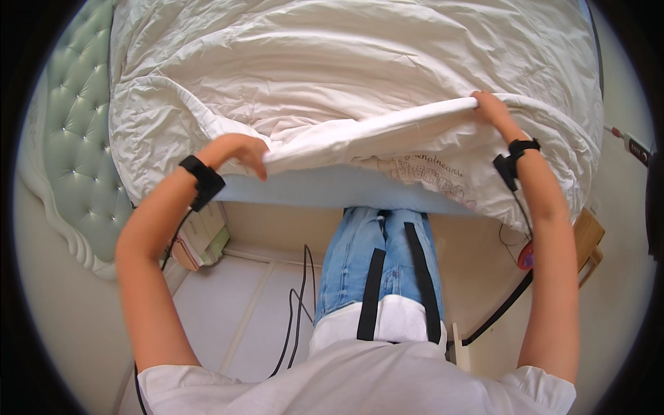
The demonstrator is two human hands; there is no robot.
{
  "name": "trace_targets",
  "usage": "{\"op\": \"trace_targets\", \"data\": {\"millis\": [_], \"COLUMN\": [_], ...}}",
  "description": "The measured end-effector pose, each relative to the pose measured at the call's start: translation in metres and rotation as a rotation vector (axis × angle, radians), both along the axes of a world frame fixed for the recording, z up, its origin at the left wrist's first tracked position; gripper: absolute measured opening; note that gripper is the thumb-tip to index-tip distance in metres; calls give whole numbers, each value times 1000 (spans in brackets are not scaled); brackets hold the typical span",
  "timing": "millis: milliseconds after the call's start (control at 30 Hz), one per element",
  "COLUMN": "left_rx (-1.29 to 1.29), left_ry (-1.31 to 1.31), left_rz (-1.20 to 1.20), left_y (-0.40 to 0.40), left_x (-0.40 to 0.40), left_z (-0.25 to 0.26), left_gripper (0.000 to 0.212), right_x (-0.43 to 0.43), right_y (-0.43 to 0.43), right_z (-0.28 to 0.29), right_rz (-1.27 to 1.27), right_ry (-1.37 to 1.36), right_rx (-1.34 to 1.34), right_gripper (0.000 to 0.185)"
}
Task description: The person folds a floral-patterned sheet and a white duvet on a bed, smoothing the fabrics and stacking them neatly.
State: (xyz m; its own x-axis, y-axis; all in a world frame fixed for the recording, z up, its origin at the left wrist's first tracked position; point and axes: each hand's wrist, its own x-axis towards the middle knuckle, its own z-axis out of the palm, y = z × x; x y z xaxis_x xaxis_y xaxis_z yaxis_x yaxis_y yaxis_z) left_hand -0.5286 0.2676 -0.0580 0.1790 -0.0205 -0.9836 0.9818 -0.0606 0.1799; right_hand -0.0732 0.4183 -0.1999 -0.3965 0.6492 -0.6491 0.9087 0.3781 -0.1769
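A large white fabric cover (pixel 363 78), wrinkled and loose, lies over the bed in front of me. My left hand (pixel 246 151) is bent at the near edge of the cover, its fingertips against the cloth. My right hand (pixel 490 110) grips the lifted hem farther to the right. Between my hands the hem hangs in a raised fold, and its hanging part bears a printed drawing and writing. Under it shows the light blue side of the mattress (pixel 290 187). Black straps with small devices are on both my wrists.
A green tufted headboard (pixel 78 129) with a carved white frame stands at the left. Below the bed's left side are a small white cabinet (pixel 205 223) and books. Black cables (pixel 298 311) hang beside my legs. A wooden stool (pixel 589 238) and a power strip (pixel 635 148) are at the right.
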Motion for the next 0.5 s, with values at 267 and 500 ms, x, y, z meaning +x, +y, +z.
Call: {"op": "trace_targets", "data": {"millis": [267,500], "left_rx": [1236,1576], "left_ry": [232,-174], "left_rz": [247,526], "left_y": [162,88], "left_x": [-20,15], "left_z": [46,-68], "left_gripper": [35,36], "right_x": [22,-33], "right_y": [135,33], "right_z": [68,49], "right_rz": [-213,7], "right_ry": [-64,887], "right_rx": [543,805], "right_gripper": [31,35]}}
